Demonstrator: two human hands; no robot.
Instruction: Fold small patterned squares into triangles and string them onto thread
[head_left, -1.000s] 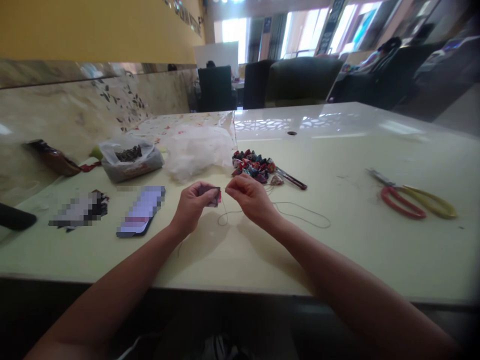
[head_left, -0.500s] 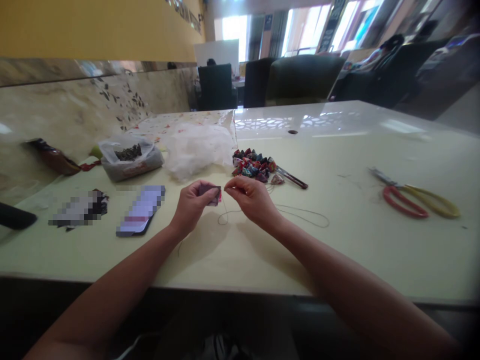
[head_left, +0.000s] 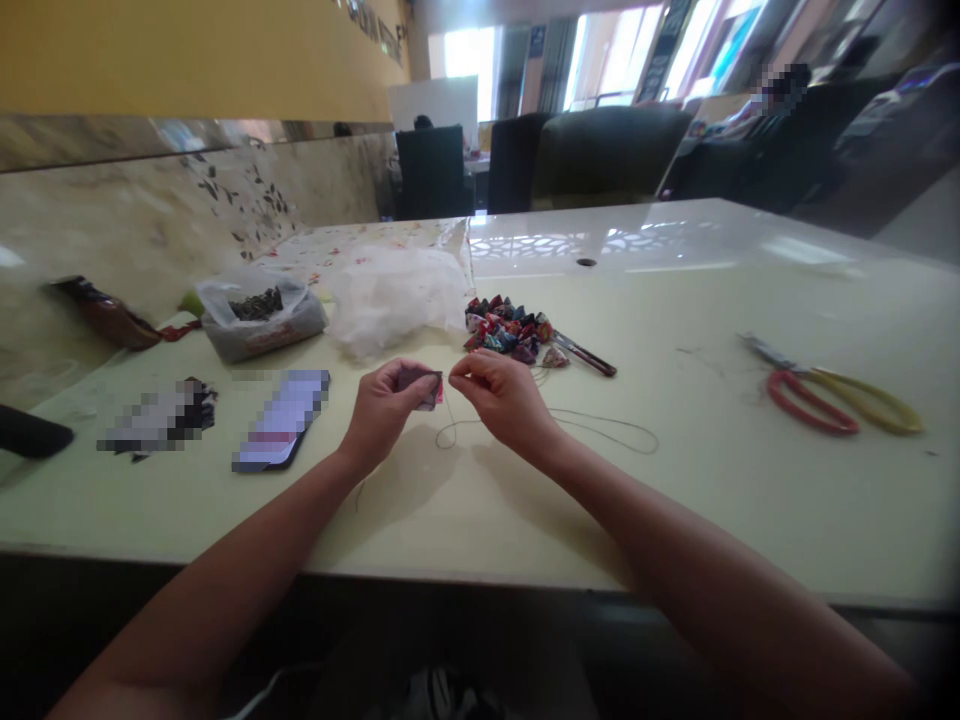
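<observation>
My left hand (head_left: 381,412) is closed on a small piece of dark fabric (head_left: 421,388), with the thumb lying across it and a bit of pink at its right edge. Just to its right, my right hand (head_left: 501,398) is closed in a pinch; whatever its fingertips hold is too small to make out. A thin dark thread (head_left: 651,443) lies in loops on the table below and to the right of the hands, one strand rising between them. Beyond the right hand lies a pile of small stuffed pieces of patterned cloth (head_left: 504,328), with thread snips (head_left: 585,355) beside it.
Pliers with red and yellow handles (head_left: 829,395) lie at the right. Behind my hands is white fluffy stuffing (head_left: 401,300), and left of it a plastic bag of dried dark material (head_left: 262,325). A phone (head_left: 281,425) and cloth scraps (head_left: 199,405) lie left of the hands.
</observation>
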